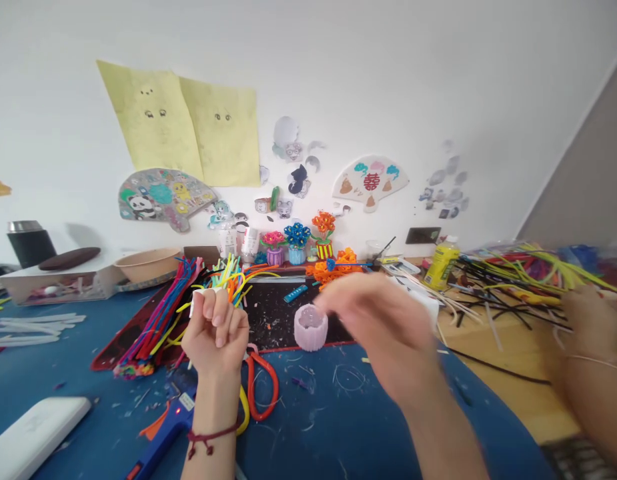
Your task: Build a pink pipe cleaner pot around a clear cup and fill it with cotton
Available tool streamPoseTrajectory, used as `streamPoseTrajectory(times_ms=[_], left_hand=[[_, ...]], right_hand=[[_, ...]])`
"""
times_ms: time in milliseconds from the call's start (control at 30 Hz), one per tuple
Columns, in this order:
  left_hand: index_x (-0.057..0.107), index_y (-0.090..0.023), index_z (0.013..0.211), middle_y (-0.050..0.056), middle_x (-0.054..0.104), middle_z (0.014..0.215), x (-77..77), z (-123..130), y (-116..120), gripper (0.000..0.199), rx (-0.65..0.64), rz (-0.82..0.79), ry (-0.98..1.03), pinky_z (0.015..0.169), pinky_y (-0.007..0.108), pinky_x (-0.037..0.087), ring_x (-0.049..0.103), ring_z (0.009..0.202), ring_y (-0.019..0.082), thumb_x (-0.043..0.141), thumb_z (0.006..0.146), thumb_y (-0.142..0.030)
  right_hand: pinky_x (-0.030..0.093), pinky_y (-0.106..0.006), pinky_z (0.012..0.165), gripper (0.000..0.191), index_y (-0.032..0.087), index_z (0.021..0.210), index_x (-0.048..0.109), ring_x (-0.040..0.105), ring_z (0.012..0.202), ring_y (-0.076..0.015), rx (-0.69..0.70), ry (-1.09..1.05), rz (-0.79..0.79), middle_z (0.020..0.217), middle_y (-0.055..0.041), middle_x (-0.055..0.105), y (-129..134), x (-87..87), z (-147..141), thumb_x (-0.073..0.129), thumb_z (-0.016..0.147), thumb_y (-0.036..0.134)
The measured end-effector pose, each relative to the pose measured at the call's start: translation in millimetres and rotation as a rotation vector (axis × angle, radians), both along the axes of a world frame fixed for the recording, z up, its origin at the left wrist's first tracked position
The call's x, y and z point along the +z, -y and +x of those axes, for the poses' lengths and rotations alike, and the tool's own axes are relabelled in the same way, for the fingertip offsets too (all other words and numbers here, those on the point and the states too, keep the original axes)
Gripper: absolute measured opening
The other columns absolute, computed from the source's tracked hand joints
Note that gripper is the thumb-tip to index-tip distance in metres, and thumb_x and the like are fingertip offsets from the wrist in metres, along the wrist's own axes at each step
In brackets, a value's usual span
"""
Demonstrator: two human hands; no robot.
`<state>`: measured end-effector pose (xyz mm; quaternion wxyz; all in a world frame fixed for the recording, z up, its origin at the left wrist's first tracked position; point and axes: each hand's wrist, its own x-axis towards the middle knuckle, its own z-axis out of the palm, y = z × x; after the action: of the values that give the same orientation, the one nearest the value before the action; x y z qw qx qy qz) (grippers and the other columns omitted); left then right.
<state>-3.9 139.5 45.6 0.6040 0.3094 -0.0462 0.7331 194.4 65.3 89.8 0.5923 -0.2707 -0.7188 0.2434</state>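
My left hand [215, 330] is raised over the near edge of the dark mat, its fingers curled in towards the palm. A bit of white shows beside the thumb; its kind is hard to make out. Motion smears my right hand [383, 333], which hovers right of a small pale-lilac ribbed pot [311, 328]; whether its fingers hold anything does not show. The pot stands upright on the front of the mat, with something clear inside. Below my left hand lie a blue glue gun [165, 427] with a red light and red-handled pliers or scissors [263, 387].
Bundled pipe cleaners [161, 320] lie left. Behind stand pipe-cleaner flowers in pots [297, 243] and loose orange pieces [338, 267]. A yellow bottle [442, 263] and more pipe cleaners [518, 280] are right, near another person's blurred hand [593, 320]. A white box-shaped device [41, 437] lies front left.
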Motion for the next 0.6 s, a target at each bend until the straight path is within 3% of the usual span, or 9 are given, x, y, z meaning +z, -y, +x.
streamPoseTrajectory(times_ms=[67,133,167,200,300,333,433,533,600], left_hand=[[0.041,-0.018,0.064,-0.008,0.044,0.051,0.2,0,1,0.039,0.005,0.003,-0.001,0.032,0.016,0.028,0.009,0.029,0.003,0.034,0.102,-0.024],[0.040,-0.018,0.064,-0.008,0.043,0.051,0.6,0,1,0.038,0.013,0.004,-0.006,0.033,0.015,0.029,0.009,0.029,0.003,0.034,0.102,-0.024],[0.040,-0.018,0.064,-0.008,0.043,0.051,0.9,0,2,0.038,0.019,0.004,-0.011,0.033,0.015,0.029,0.009,0.029,0.003,0.035,0.101,-0.023],[0.039,-0.019,0.064,-0.008,0.043,0.051,1.2,-1,2,0.037,0.027,0.004,-0.017,0.033,0.015,0.029,0.008,0.029,0.003,0.037,0.101,-0.023],[0.037,-0.019,0.064,-0.009,0.041,0.051,2.0,-2,3,0.035,0.067,-0.002,-0.042,0.032,0.014,0.029,0.007,0.030,0.003,0.043,0.098,-0.023],[0.036,-0.019,0.064,-0.010,0.040,0.051,2.1,-3,3,0.035,0.086,-0.007,-0.055,0.032,0.014,0.028,0.007,0.030,0.002,0.045,0.097,-0.024],[0.037,-0.019,0.064,-0.010,0.039,0.052,0.4,-4,-1,0.034,0.141,-0.046,-0.137,0.034,0.013,0.029,0.012,0.031,0.002,0.053,0.093,-0.027],[0.045,-0.018,0.063,-0.008,0.044,0.054,-4.5,0,-11,0.033,0.175,-0.121,-0.320,0.037,0.014,0.032,0.030,0.035,0.002,0.062,0.089,-0.031],[0.055,-0.017,0.066,-0.005,0.053,0.058,-8.7,8,-16,0.027,0.197,-0.164,-0.483,0.039,0.014,0.032,0.041,0.041,0.004,0.068,0.084,-0.031]], right_hand=[[0.046,-0.042,0.101,0.027,0.025,0.116,0.064,0.061,0.112,-0.0220,0.019,0.166,-0.124,0.120,-0.0063,0.067,-31,-10.0,-6,0.059,0.090,0.018],[0.042,-0.044,0.105,0.056,0.024,0.132,0.056,0.055,0.123,-0.0261,0.088,0.411,-0.306,0.138,-0.0093,0.058,-64,-26.4,-14,0.074,0.079,0.024],[0.044,-0.045,0.102,0.065,0.022,0.131,0.058,0.058,0.119,-0.0289,0.124,0.457,-0.345,0.135,-0.0116,0.061,-78,-35.7,-19,0.081,0.071,0.027],[0.047,-0.043,0.097,0.063,0.020,0.125,0.063,0.062,0.112,-0.0292,0.151,0.476,-0.367,0.123,-0.0113,0.068,-90,-44.5,-24,0.084,0.066,0.027],[0.053,-0.028,0.068,0.011,0.017,0.086,0.075,0.069,0.070,-0.0187,0.240,0.466,-0.420,0.072,-0.0032,0.074,-114,-60.7,-33,0.069,0.081,0.024],[0.050,-0.025,0.061,0.015,0.016,0.074,0.073,0.065,0.059,-0.0153,0.243,0.435,-0.425,0.059,-0.0010,0.068,-119,-61.2,-34,0.064,0.084,0.023],[0.034,-0.020,0.044,0.030,0.015,0.061,0.063,0.045,0.039,-0.0079,0.219,0.292,-0.421,0.043,0.0053,0.049,-127,-48.2,-30,0.061,0.087,0.031],[0.017,-0.020,0.037,0.042,0.019,0.061,0.052,0.024,0.036,-0.0052,0.234,0.108,-0.418,0.044,0.0103,0.033,-127,-21.9,-21,0.057,0.087,0.052],[0.014,-0.021,0.039,0.047,0.021,0.062,0.044,0.016,0.039,-0.0050,0.269,-0.007,-0.400,0.047,0.0124,0.023,-122,-2.5,-19,0.057,0.083,0.061]])
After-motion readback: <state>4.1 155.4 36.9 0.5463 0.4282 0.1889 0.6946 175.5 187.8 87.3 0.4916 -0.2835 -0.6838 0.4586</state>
